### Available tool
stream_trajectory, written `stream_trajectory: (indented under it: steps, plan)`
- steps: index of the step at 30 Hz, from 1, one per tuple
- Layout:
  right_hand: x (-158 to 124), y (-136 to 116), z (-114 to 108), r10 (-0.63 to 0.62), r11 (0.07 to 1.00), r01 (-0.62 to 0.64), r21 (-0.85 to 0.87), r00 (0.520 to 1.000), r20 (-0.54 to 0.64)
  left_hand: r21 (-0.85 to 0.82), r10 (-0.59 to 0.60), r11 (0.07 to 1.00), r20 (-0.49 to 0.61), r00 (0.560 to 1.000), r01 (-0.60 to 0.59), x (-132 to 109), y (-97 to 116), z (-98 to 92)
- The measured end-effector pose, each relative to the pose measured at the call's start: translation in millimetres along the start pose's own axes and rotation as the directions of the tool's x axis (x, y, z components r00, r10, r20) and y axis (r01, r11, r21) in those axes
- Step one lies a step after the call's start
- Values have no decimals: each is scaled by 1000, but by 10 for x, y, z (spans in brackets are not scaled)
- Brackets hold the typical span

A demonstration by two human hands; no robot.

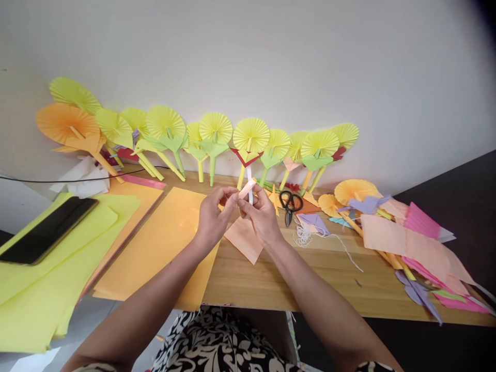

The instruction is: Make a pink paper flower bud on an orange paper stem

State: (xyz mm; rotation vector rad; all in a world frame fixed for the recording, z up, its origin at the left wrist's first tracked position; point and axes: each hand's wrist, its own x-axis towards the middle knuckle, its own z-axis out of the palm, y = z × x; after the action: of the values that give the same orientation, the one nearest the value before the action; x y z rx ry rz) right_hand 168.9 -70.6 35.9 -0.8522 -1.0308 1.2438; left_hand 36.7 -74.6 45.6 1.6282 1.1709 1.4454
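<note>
In front of my chest, both hands meet over the table. My left hand (217,213) is closed, pinching a narrow peach paper piece (247,188) that looks rolled or folded. My right hand (264,213) is closed too, its thumb and fingers around a thin white strip (249,175) that crosses the peach piece. Fingers hide the lower ends of both. Below the hands lies a flat peach paper sheet (248,245). Black-handled scissors (290,206) rest to the right, near a purple folded paper (314,223) and tangled white string (304,236).
Several yellow pleated paper fans (251,135) lean along the wall. Orange sheets (155,243) and yellow sheets (85,268) with a phone (48,230) cover the left side. At the right edge is a pile of coloured paper pieces (411,237), near an orange fan (356,192).
</note>
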Motion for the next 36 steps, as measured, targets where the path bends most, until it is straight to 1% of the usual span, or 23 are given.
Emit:
stream_trajectory:
  steps: [2, 5, 11, 13, 15, 17, 19, 21, 26, 29, 32, 36]
  plan:
    - [-6, 1, 14, 3, 1000, -3, 20, 1000, -2, 64, 21, 998, 15, 1000, -21, 36, 34, 7]
    - [-17, 28, 27, 14, 999, -14, 44, 1000, 4, 133, -2, 991, 43, 999, -4, 84, 88, 34]
    - [-18, 92, 24, 16, 999, -17, 46, 1000, 21, 122, -16, 992, 43, 999, 10, 121, 138, 71]
    - [3, 65, -1, 38, 999, -39, 25, 999, 33, 117, -27, 993, 33, 999, 23, 128, 130, 54]
    - [35, 9, -45, 49, 998, -49, 26, 999, 8, 122, -30, 992, 17, 999, 28, 135, 118, 29]
    - [69, -60, -98, 17, 998, -15, 55, 999, -43, 128, -26, 991, 9, 1000, 25, 138, 107, 11]
    - [91, -119, -138, -42, 996, 48, 79, 996, -78, 112, -31, 993, 30, 999, 27, 133, 100, 8]
    - [94, -154, -154, -82, 994, 87, 70, 994, -74, 86, -49, 995, 78, 996, 42, 120, 98, 21]
    - [79, -147, -135, -107, 994, 107, 30, 994, -31, 48, -79, 996, 188, 979, 71, 81, 131, 48]
    - [91, -119, -146, -123, 992, 124, 23, 992, -35, 9, -127, 992, 232, 964, 128, 62, 162, 30]
    - [109, -107, -166, -137, 990, 138, 9, 990, -43, 45, -176, 984, 209, 962, 171, 35, 163, 0]
    - [122, -116, -171, -166, 986, 168, 17, 984, -63, 105, -168, 983, 161, 973, 153, -5, 113, -43]
